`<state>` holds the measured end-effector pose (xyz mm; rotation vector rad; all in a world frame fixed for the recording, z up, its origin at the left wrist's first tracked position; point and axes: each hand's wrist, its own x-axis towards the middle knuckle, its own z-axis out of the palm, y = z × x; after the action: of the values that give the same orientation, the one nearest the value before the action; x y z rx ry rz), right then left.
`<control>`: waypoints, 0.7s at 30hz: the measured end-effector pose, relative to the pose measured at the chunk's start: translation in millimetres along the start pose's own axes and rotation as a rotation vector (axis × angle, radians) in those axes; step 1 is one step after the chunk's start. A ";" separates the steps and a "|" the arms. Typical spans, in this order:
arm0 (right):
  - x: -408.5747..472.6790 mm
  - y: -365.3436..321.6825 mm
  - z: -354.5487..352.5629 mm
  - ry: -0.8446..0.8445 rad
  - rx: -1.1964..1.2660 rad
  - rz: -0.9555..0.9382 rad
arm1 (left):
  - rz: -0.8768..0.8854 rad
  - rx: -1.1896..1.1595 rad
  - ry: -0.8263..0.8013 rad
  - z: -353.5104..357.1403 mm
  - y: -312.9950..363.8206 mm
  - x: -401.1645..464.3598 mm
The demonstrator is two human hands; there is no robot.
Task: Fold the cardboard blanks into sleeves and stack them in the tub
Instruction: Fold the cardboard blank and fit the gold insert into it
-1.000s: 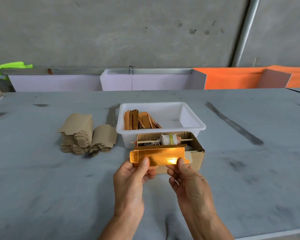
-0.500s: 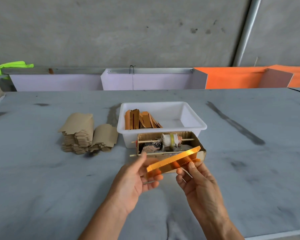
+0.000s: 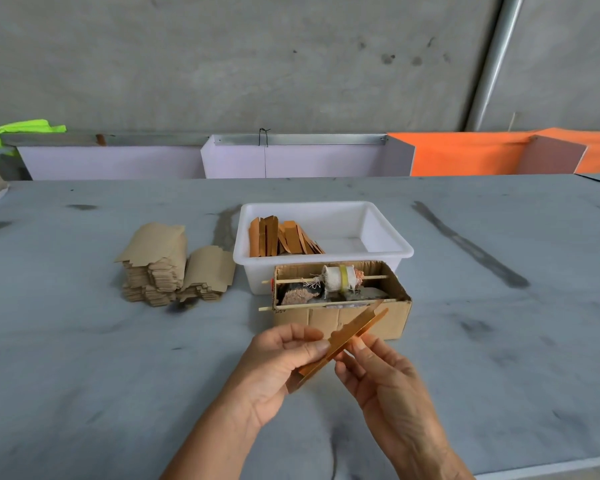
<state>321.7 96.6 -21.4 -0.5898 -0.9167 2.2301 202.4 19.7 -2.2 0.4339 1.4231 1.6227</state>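
Together, our left hand (image 3: pixel 278 365) and right hand (image 3: pixel 385 382) hold one gold cardboard blank (image 3: pixel 340 344) in the lower middle of the frame, above the grey surface (image 3: pixel 84 375). The left hand's fingers curl round the lower end of the blank, with the thumb pressed on its upper face; the right hand pinches it from the right side at about its middle, fingertips on the strip. The blank is folded flat and narrow and runs slantwise, its lower end by our left palm and its upper end pointing toward the upper right, in front of a brown cardboard box (image 3: pixel 343 317). That open box sits just above the hands in the frame; two thin sticks (image 3: pixel 326 304) cross it lengthwise, and the farther one carries a white spool (image 3: pixel 338 278) with a yellow band. Touching the far side of the box stands the white tub (image 3: pixel 388 249), which holds folded gold sleeves (image 3: pixel 281 237) leaning together in its left half, while its right half shows bare white floor. To the left of the tub, at centre left of the frame, two stacks of brown flat blanks (image 3: pixel 163 265) rest side by side on the surface, the left one taller. Along the top of the frame, past the far edge of the surface, stand pale panels (image 3: pixel 291 161) and an orange panel (image 3: pixel 465 154) against a concrete wall (image 3: pixel 257 64), with a bright yellow-green cloth (image 3: pixel 18 129) at upper left.
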 end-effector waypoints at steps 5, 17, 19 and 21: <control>-0.5 4.8 -0.2 -0.021 0.040 0.016 | 0.046 0.015 0.007 -3.7 1.9 -1.5; 3.8 14.1 0.7 -0.022 -0.060 0.031 | 0.171 0.249 0.031 -8.0 0.4 -0.7; 3.8 15.1 1.0 0.014 -0.140 0.014 | 0.200 0.298 0.056 -6.9 0.0 -1.1; 3.6 16.2 2.3 0.052 -0.216 -0.008 | 0.228 0.337 0.068 -5.9 -0.9 -0.9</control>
<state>311.4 89.2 -32.5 -0.7374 -1.1389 2.1132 198.7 15.4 -4.4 0.7639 1.7591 1.5875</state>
